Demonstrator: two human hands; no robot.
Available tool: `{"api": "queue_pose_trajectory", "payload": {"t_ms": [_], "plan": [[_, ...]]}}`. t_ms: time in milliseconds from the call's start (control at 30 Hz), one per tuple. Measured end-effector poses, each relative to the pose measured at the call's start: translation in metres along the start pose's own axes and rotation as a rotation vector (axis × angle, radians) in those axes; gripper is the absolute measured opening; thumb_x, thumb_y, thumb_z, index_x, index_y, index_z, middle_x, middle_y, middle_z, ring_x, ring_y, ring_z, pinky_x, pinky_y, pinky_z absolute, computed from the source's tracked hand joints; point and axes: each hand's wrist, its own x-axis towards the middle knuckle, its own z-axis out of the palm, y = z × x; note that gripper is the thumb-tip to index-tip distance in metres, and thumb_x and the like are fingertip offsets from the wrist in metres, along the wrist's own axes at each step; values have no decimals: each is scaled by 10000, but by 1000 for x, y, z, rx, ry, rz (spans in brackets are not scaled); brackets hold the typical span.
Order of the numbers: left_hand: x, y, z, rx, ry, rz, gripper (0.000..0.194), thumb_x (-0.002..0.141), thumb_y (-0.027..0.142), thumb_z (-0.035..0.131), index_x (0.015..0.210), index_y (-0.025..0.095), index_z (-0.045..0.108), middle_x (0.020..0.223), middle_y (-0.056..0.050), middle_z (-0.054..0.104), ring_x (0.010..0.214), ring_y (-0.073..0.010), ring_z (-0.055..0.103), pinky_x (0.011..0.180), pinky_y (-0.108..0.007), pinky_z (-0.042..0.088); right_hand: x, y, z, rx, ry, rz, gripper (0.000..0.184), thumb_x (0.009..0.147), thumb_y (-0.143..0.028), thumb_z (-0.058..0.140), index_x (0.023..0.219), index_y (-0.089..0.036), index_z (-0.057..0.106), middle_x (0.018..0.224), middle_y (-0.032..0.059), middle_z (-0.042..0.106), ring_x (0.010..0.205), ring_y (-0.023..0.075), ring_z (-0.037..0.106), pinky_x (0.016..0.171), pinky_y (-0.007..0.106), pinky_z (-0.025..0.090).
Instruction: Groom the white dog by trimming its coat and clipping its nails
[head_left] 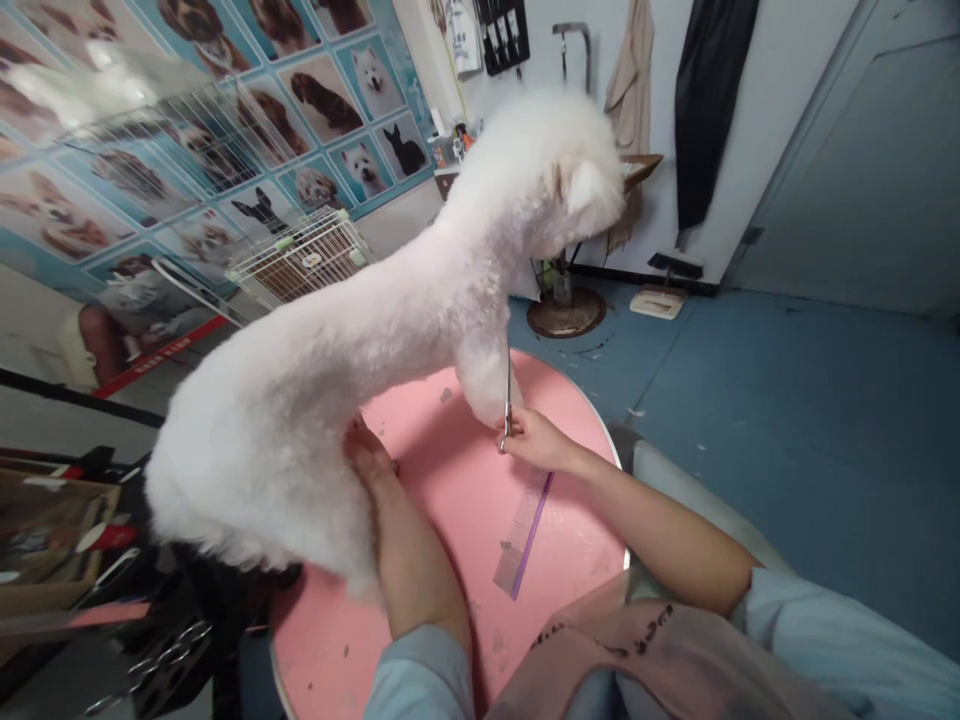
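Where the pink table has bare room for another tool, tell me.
Nearly bare: the pink table between left forearm and comb, and between comb and right rim. Crowded: by the dog, at the front leg, where the right hand holds scissors, and where the left hand touches its body.

Far beyond the left hand (369, 455), a large poster of dog photos (322, 95) is hanging, and a wire cage (300, 258) is standing before it. Beyond the right hand (538, 440), a long black cloth (712, 110) is hanging, while a broom (677, 263) and a dustpan (658, 301) are resting below.
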Motion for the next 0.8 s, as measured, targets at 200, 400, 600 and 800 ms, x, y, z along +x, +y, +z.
{"api": "queue_pose_trajectory", "payload": {"t_ms": [200, 400, 600, 800], "plan": [[0, 0, -3, 42, -43, -14, 215, 698, 374, 511, 659, 185, 416, 704, -10, 412, 815, -176, 443, 1016, -395, 298, 5, -22, -3, -25, 101, -39, 234, 673, -224, 612, 888, -152, 555, 770, -3, 604, 686, 118, 568, 623, 231, 426], [2, -4, -9, 107, -40, 5, 269, 757, 408, 501, 644, 204, 368, 722, -30, 427, 902, -210, 482, 1079, -438, 285, 18, -40, -8, -39, 127, -75, 214, 654, -230, 610, 848, -157, 556, 748, -6, 607, 692, 124, 569, 604, 220, 414], [4, -7, -10, 131, -38, 21, 284, 779, 418, 475, 641, 198, 362, 720, -32, 441, 911, -219, 492, 1101, -481, 253, 27, -31, -12, 42, 81, -74, 278, 649, -256, 626, 895, -153, 550, 755, -2, 612, 696, 130, 589, 570, 209, 426], [3, -1, -5, 150, -46, -7, 275, 778, 388, 468, 624, 196, 346, 698, -30, 438, 824, -195, 483, 1071, -445, 295, 29, -29, -13, 32, 60, -83, 264, 667, -245, 615, 906, -155, 548, 761, 3, 621, 683, 134, 601, 574, 220, 437]]}}
